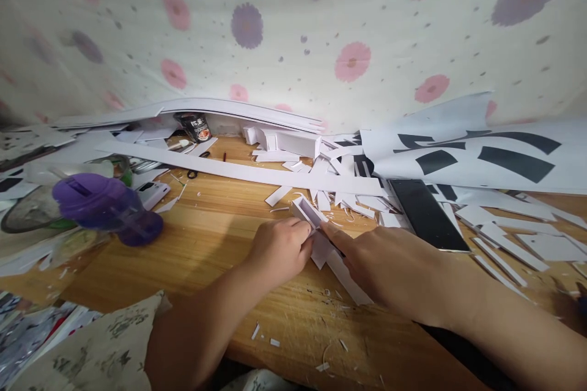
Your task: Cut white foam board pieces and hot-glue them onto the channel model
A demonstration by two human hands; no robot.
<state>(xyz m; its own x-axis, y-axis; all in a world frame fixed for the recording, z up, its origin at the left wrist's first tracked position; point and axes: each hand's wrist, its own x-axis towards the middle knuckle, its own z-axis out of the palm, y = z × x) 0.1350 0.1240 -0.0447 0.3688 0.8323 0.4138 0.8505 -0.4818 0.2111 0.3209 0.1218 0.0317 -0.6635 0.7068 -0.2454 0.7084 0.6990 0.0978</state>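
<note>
My left hand [279, 247] and my right hand [383, 266] meet at the middle of a wooden table [206, 244]. Both pinch a folded white paper strip [316, 220] bent into a channel shape; its far end rises off the wood and its near end [351, 281] lies flat by my right hand. My left fingers are curled on the strip's left wall. My right index finger presses on the fold from the right.
A long white strip [238, 171] crosses the table behind the hands, with several paper offcuts [348, 195]. A black phone [426, 214] lies right, printed sheets [481, 153] beyond it. A purple bottle [105, 208] lies left. Scissors [195, 172] and small boxes [284, 142] sit at the back.
</note>
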